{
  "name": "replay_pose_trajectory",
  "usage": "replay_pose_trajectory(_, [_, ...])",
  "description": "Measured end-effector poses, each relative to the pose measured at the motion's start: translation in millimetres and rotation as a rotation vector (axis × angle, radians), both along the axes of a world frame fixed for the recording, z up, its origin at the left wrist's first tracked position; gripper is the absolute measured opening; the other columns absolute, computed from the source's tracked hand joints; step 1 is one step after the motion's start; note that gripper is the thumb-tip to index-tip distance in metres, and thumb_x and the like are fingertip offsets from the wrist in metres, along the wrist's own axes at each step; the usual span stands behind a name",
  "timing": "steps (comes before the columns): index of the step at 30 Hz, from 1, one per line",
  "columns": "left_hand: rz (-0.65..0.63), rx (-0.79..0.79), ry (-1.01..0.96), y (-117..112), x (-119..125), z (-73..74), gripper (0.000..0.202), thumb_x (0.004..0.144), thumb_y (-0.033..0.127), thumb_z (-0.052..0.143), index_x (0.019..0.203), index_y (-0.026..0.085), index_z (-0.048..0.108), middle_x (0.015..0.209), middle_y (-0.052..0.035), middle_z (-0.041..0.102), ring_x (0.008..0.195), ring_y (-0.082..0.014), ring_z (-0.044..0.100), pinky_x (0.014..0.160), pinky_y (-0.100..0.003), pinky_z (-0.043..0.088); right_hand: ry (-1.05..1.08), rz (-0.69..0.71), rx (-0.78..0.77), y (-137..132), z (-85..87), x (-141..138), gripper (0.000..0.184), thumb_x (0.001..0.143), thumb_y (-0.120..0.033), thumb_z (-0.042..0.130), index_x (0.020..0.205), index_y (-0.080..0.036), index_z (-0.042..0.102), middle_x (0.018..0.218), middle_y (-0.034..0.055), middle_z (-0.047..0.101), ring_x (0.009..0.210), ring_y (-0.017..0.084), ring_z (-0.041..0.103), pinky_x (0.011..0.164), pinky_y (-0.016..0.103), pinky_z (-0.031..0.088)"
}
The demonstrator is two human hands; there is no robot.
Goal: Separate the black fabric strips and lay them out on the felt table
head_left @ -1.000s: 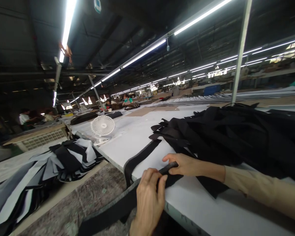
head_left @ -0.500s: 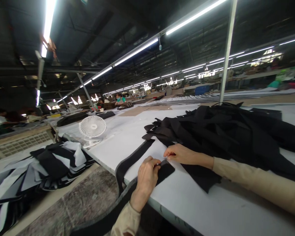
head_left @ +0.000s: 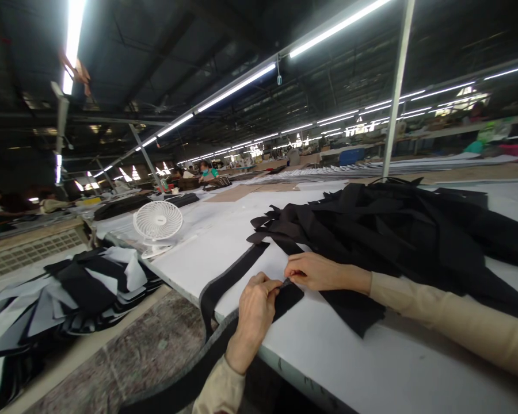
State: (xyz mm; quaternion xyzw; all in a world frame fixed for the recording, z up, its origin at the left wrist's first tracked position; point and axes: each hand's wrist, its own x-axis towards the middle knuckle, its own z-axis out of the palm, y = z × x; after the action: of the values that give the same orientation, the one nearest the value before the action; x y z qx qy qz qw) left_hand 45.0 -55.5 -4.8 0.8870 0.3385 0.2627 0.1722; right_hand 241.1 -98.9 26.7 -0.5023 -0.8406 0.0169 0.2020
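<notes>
My left hand (head_left: pixel 258 307) pinches the edge of a black fabric strip (head_left: pixel 290 300) near its end, at the front edge of the white table (head_left: pixel 354 374). Past that hand the strip hangs off the table toward the lower left, its grey edge showing. My right hand (head_left: pixel 307 270) comes in from the right, thumb and fingertips pinched together at the strip's upper edge, close to the left fingertips. Another black strip (head_left: pixel 231 279) lies just left and droops over the edge. A large heap of black fabric strips (head_left: pixel 371 224) lies beyond my right hand.
A small white fan (head_left: pixel 158 221) stands at the table's left edge. Black, grey and white cut pieces (head_left: pixel 86 287) are stacked at left. A metal pole (head_left: pixel 397 86) rises behind the heap. A person (head_left: pixel 208 172) is in the background.
My right fingertips have moved down onto the strip's edge, nearer the left fingertips. The left hand keeps its pinch. The whole view has shifted slightly.
</notes>
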Motion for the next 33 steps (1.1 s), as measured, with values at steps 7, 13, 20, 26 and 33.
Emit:
replay_pose_trajectory(7, [-0.028,0.041,0.043,-1,-1,0.1,0.03,0.086,0.013,0.048,0.098,0.026,0.072,0.084,-0.0037,0.059,0.085,-0.0171,0.055,0.077,-0.028,0.044,-0.362,0.082,0.194,-5,-6.6,-3,0.023,0.089,-0.006,0.041,0.086,-0.016,0.062,0.085,0.0042,0.06,0.079,0.016,0.053,0.066,0.026,0.039])
replay_pose_trajectory(13, [-0.045,0.168,0.13,-4,-3,0.0,0.037,0.089,0.012,0.04,0.1,0.027,0.071,0.088,-0.005,0.057,0.087,-0.0182,0.053,0.078,-0.029,0.044,-0.521,0.106,0.262,-6,-6.5,3,0.023,0.09,-0.007,0.043,0.083,-0.018,0.062,0.086,0.0047,0.059,0.082,0.017,0.05,0.073,0.029,0.039])
replay_pose_trajectory(20, [0.037,0.18,0.177,-5,15,5.6,0.036,0.087,0.012,0.04,0.096,0.026,0.072,0.09,-0.0063,0.057,0.088,-0.0199,0.054,0.073,-0.029,0.044,-0.156,-0.008,0.083,-6,7.6,-3,0.042,0.079,0.002,0.039,0.107,-0.019,0.062,0.103,0.0068,0.061,0.094,0.018,0.056,0.082,0.029,0.045])
replay_pose_trajectory(26, [0.047,0.121,0.155,1,29,7.3,0.031,0.087,0.013,0.044,0.097,0.025,0.071,0.093,-0.0067,0.058,0.088,-0.0191,0.056,0.074,-0.028,0.044,-0.128,-0.129,0.038,-9,-13.7,-12,0.034,0.076,0.003,0.037,0.092,-0.012,0.063,0.089,0.0096,0.061,0.084,0.02,0.057,0.078,0.033,0.047])
replay_pose_trajectory(33, [0.045,-0.091,-0.015,13,-25,14.2,0.022,0.079,0.012,0.059,0.094,0.022,0.072,0.079,-0.0001,0.062,0.073,-0.0128,0.058,0.068,-0.024,0.043,-0.091,-0.11,0.04,-12,-19.2,-9,0.037,0.079,0.001,0.039,0.104,-0.012,0.063,0.099,0.0111,0.061,0.092,0.02,0.058,0.083,0.032,0.047])
